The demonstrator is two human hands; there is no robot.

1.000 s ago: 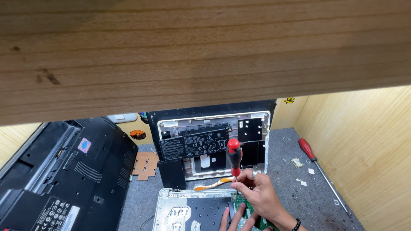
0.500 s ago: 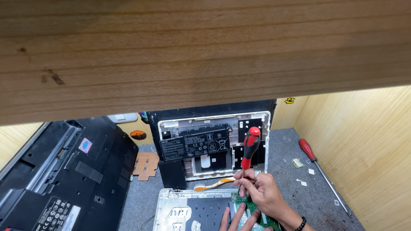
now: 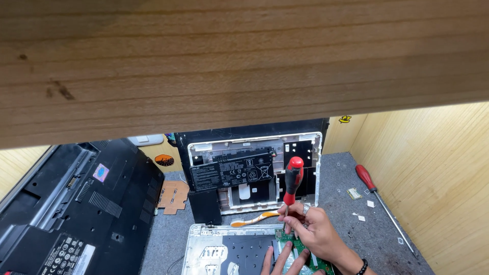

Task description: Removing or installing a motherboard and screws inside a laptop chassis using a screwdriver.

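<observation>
I am pinching the red-handled screwdriver (image 3: 291,186) upright in my right hand (image 3: 313,231), left hand (image 3: 280,259) spreading flat on the green circuit board (image 3: 300,249)

screwdriver (image 3: 293,179) tilted back upright, handle shifted left

Black laptop base (image 3: 76,203) left, spare red screwdriver (image 3: 379,196) right
</observation>
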